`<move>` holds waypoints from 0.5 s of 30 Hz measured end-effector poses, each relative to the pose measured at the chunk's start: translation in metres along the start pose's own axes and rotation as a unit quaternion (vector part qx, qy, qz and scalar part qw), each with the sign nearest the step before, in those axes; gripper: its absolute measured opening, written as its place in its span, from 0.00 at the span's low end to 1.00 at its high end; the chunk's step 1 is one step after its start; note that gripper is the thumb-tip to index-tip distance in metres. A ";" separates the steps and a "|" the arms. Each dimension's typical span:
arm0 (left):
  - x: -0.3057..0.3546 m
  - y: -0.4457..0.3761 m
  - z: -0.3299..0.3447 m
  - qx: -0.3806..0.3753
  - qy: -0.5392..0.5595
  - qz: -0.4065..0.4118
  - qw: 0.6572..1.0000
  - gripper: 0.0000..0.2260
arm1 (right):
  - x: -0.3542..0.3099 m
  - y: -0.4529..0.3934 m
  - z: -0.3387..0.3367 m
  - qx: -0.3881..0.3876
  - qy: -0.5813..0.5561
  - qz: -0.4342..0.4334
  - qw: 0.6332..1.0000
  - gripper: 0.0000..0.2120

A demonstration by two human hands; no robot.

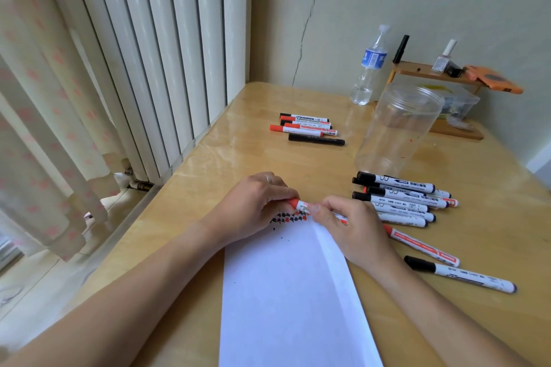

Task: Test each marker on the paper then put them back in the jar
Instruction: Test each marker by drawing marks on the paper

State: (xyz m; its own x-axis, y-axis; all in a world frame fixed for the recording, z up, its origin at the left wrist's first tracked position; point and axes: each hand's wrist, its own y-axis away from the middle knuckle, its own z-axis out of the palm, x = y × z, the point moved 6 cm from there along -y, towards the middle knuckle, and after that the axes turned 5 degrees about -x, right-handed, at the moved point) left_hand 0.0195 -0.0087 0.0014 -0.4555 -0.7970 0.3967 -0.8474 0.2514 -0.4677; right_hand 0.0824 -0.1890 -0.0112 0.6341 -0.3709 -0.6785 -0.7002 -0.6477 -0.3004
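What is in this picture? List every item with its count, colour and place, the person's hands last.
marker in hand: one, red cap, white barrel, held over the paper's far end
paper: one white sheet, red and black test marks at its far end, near table edge
near pile of markers: about ten, mostly black-capped, some red, right of the paper
far group of markers: about five, red and black, mid-table
jar: one, clear plastic, open, looks empty
water bottle: one, clear, blue label, by the wall
wooden shelf: one, far right
table: one, light wood
left hand: grips the cap end
right hand: grips the barrel
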 end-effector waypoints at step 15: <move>-0.002 0.002 0.011 -0.038 -0.058 -0.105 0.992 0.26 | 0.005 0.009 -0.045 0.066 0.112 -0.072 0.989 0.01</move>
State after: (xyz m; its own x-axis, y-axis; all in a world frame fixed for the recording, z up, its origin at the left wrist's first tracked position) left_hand 0.0217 -0.0130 -0.0086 -0.2359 -0.8932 0.3829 -0.9401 0.1100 -0.3227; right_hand 0.0941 -0.2265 0.0131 0.7766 -0.4294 -0.4609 -0.6249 -0.6179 -0.4772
